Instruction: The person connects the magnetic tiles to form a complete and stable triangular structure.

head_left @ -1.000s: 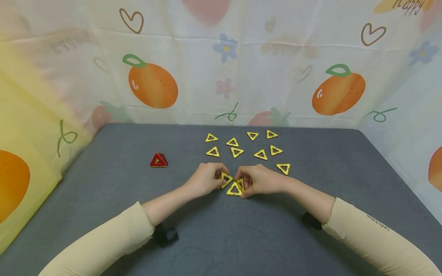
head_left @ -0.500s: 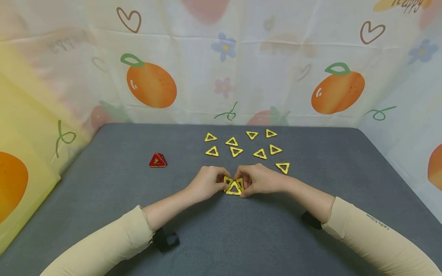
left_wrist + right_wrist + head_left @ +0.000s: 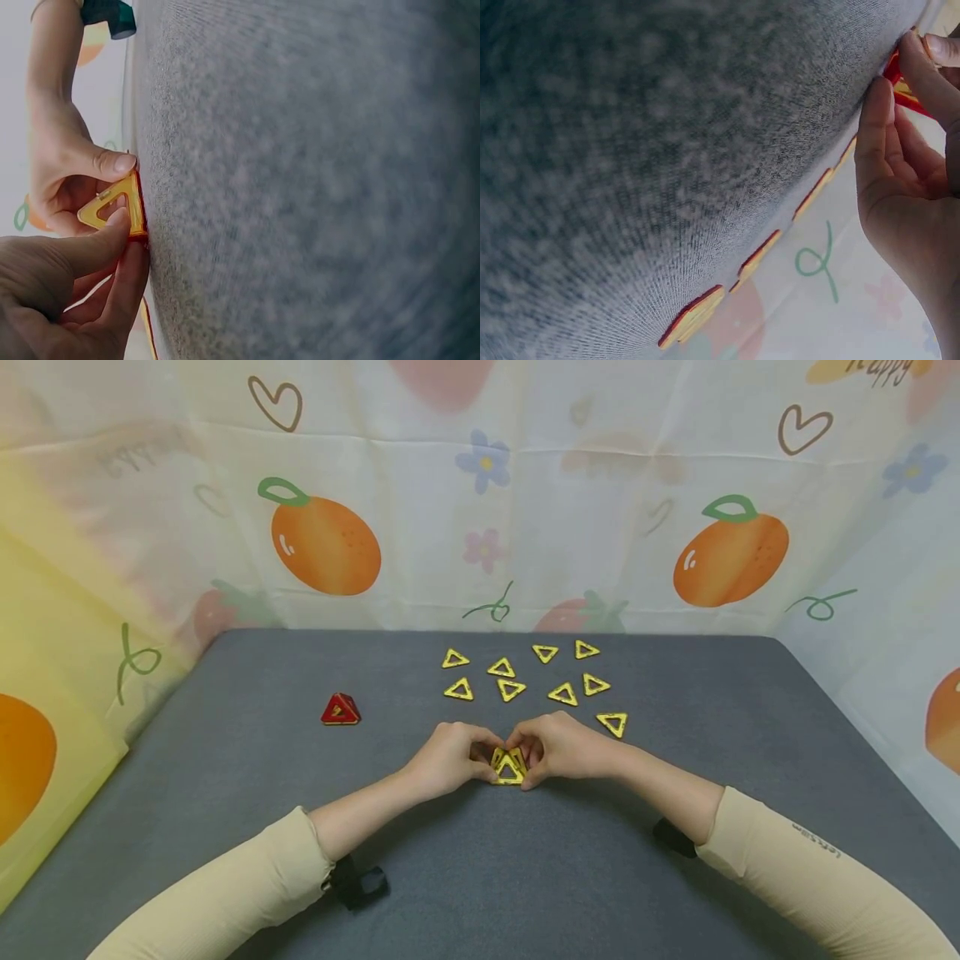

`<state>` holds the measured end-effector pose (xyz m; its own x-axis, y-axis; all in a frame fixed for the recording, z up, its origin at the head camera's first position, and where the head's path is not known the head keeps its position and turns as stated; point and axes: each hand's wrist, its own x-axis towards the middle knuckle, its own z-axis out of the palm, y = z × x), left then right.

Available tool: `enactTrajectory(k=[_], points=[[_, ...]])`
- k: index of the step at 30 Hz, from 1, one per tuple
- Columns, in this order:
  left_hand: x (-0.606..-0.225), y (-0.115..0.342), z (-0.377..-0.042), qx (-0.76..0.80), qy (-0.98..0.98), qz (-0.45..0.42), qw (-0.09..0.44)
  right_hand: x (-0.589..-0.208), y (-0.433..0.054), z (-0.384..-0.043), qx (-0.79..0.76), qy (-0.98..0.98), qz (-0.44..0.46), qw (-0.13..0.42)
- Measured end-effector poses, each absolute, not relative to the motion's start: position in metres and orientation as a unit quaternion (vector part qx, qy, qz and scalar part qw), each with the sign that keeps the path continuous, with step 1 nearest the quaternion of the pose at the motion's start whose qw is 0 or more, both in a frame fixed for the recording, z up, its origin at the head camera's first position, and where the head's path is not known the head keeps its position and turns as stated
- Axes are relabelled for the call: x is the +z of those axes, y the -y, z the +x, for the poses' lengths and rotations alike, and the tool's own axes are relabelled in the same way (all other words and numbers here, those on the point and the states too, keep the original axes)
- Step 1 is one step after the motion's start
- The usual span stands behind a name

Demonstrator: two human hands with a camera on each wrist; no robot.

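Note:
Yellow triangular magnetic tiles [image 3: 508, 782] lean together in a small pyramid shape on the table, in front of me. My left hand [image 3: 444, 762] pinches the left side of it between thumb and fingers. On the opposite side, my right hand [image 3: 564, 748] grips the right tile, its index finger meeting the left one near the top. The left wrist view shows the front tile [image 3: 137, 206] upright on its edge, both thumbs at its lower corners. Fingers hide most of the side tiles. A finished-looking red pyramid [image 3: 341, 710] with a gold mark stands to the left.
Several loose yellow triangular tiles [image 3: 459, 690] lie flat behind the hands, with one [image 3: 612, 724] closest to the right forearm. A printed cloth [image 3: 450, 527] hangs behind the grey table [image 3: 480, 885]. Dark wrist-worn gear [image 3: 360, 885] sits under the left cuff.
My left hand has brought its yellow tile rightward and down against the front tile, closing the gap on that side. My right hand has stayed nearly in place, holding its tile.

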<state>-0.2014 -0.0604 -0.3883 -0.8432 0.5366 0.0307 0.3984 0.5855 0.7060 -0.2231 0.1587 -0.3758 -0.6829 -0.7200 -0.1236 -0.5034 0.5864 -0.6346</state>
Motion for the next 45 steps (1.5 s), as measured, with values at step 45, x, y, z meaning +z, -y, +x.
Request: enactTrajectory(k=[45], points=[[-0.388,0.0546,-0.1996,0.372,-0.884,0.273,0.081,-0.3784,-0.158,-0.2244,-0.313,-0.856,-0.36,0.199]])
